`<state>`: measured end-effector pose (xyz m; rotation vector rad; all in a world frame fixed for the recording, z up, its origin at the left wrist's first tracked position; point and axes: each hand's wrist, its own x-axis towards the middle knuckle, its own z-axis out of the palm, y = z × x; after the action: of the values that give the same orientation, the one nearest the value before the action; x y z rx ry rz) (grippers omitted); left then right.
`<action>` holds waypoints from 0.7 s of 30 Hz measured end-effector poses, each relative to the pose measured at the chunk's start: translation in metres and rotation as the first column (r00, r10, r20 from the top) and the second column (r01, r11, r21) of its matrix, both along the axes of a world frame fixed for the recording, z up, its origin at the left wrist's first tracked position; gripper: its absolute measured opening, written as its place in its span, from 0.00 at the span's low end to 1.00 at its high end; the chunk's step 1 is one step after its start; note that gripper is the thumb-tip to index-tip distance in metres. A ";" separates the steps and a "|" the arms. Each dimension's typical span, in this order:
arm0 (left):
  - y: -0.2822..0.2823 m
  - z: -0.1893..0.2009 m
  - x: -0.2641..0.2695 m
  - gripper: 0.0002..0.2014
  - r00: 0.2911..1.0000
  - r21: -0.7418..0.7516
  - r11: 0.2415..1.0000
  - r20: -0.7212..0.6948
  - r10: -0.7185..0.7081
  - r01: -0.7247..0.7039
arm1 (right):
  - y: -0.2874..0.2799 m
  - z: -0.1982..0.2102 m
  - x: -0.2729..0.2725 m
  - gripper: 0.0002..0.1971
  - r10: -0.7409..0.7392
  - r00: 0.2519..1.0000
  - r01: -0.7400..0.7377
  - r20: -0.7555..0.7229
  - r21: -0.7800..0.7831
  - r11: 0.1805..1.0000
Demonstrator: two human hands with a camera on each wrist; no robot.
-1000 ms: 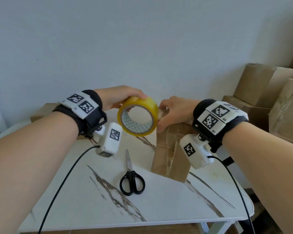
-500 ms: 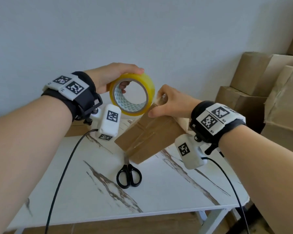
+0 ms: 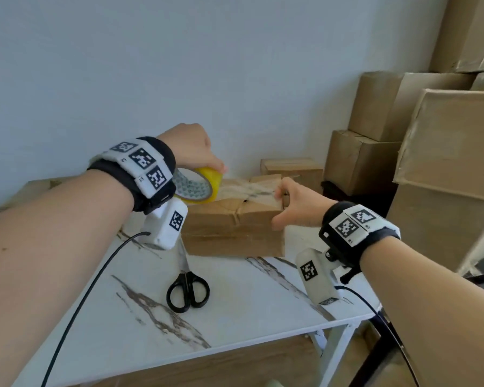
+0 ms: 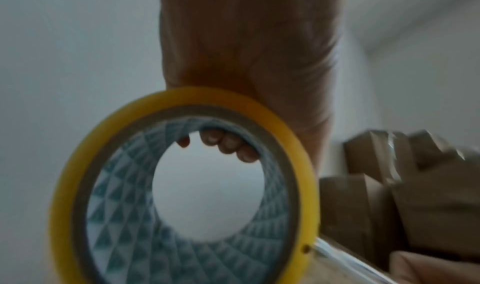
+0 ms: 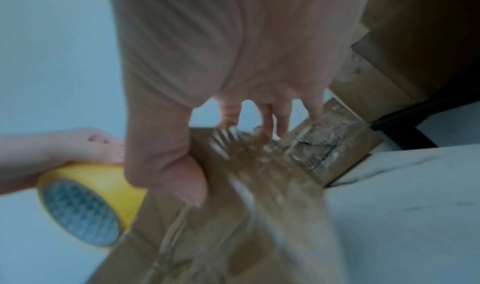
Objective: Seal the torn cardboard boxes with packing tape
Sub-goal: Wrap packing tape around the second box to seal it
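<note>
Partly, the left hand hides the tape roll over the box.

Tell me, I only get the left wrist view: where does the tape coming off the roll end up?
Observer: The tape strip runs from the tape roll across the top of the cardboard box to the right hand, which grips the box's right end.
Operator: Is the box lying flat?
Observer: Yes, flat on the marble table.
Operator: Anything to cut with?
Observer: Black scissors lie on the table in front of the box, untouched.
</note>
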<state>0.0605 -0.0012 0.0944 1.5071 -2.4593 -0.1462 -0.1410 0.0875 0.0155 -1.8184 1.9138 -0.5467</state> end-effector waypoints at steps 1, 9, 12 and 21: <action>0.002 -0.003 -0.006 0.26 0.996 -0.045 0.999 0.093 -0.004 0.008 | -0.002 -0.008 0.000 0.23 0.003 1.000 -0.003 -0.011 0.022 1.000; 0.003 -0.014 -0.032 0.18 0.933 -0.092 0.995 0.353 0.071 -0.041 | -0.018 -0.014 -0.005 0.42 0.040 0.998 -0.041 0.057 0.027 0.999; 0.006 -0.017 -0.039 0.18 0.917 -0.121 0.992 0.390 0.079 -0.034 | -0.029 -0.009 0.004 0.57 0.073 0.997 -0.072 0.032 -0.035 0.997; -0.004 -0.007 -0.025 0.23 0.948 -0.035 0.997 0.310 0.071 -0.063 | -0.057 -0.032 0.034 0.66 0.026 0.932 -0.024 -0.362 0.009 1.000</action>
<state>0.0357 -0.0047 0.0872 1.7156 -2.6286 0.1464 -0.1073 0.0300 -0.0165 -2.0513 2.1162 -0.2045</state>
